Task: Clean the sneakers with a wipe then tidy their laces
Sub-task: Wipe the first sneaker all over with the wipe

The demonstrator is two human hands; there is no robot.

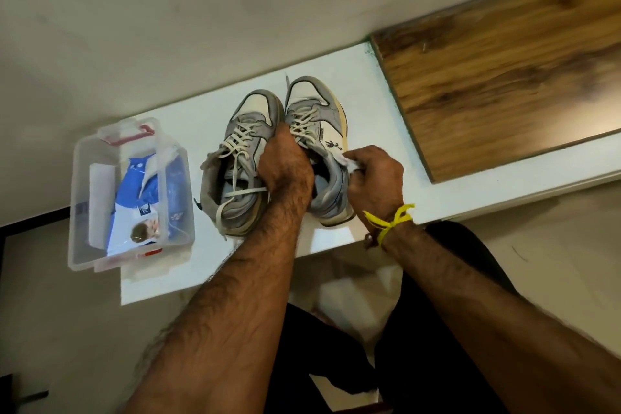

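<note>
Two grey and white sneakers stand side by side on a white shelf (369,84), toes pointing away from me. The left sneaker (235,158) has loose cream laces trailing over its opening and heel. My left hand (285,161) grips the right sneaker (319,118) at its tongue and collar. My right hand (376,178) pinches a crumpled white wipe (349,163) and presses it against the outer side of the right sneaker, near a small dark logo. A yellow thread is tied round my right wrist.
A clear plastic box (84,178) with red clips stands left of the sneakers and holds a blue and white wipes pack (141,198). A wooden board (504,87) lies on the shelf to the right. A wall rises behind the shelf.
</note>
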